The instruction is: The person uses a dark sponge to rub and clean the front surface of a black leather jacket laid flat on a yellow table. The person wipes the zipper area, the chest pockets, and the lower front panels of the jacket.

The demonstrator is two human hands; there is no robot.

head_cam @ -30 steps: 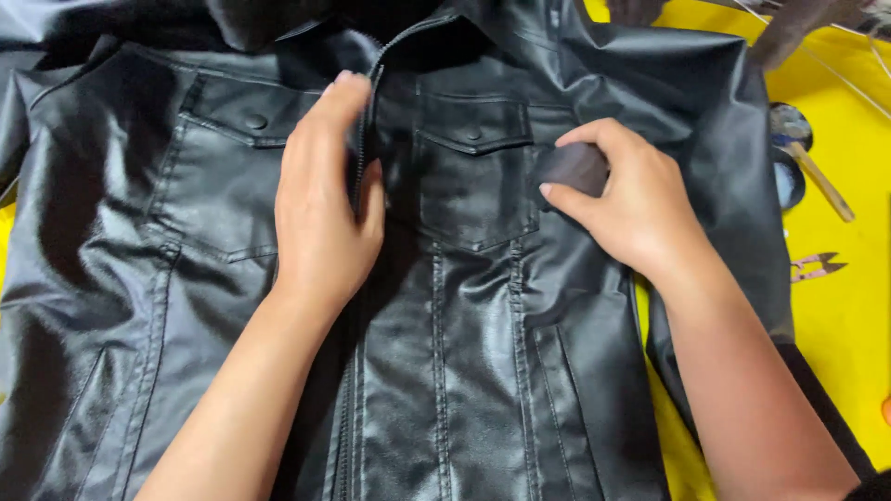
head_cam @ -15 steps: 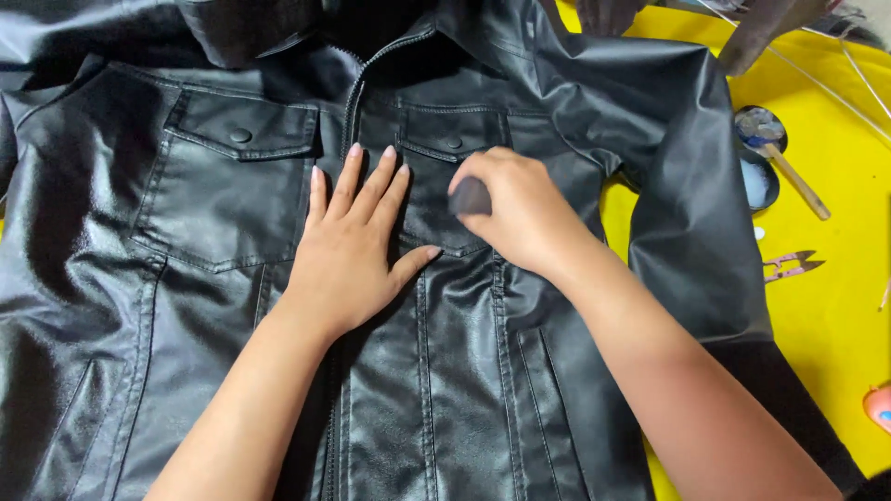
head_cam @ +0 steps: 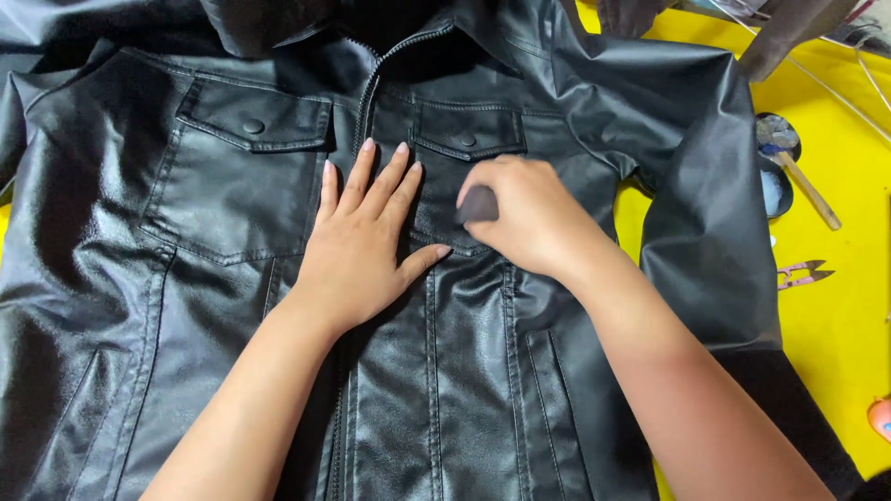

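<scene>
A shiny black leather jacket (head_cam: 223, 306) lies front-up on a yellow table (head_cam: 835, 315), zipped at the centre, with two snap-flap chest pockets. My left hand (head_cam: 362, 246) lies flat, fingers spread, on the zip line between the pockets. My right hand (head_cam: 524, 218) is closed around a small dark grey pad (head_cam: 478, 204) and holds it against the jacket just below the right-side pocket flap (head_cam: 469, 139). Most of the pad is hidden inside my fingers.
On the yellow table to the right sit a small round tin with a wooden-handled tool (head_cam: 789, 172) and a pair of small thread snips (head_cam: 803, 274). The jacket's sleeve (head_cam: 705, 213) drapes toward them. Thin rods cross the top right corner.
My left hand has come down from the zip near the collar and flattened on the chest. My right hand with the pad has moved left, across the pocket toward the centre.
</scene>
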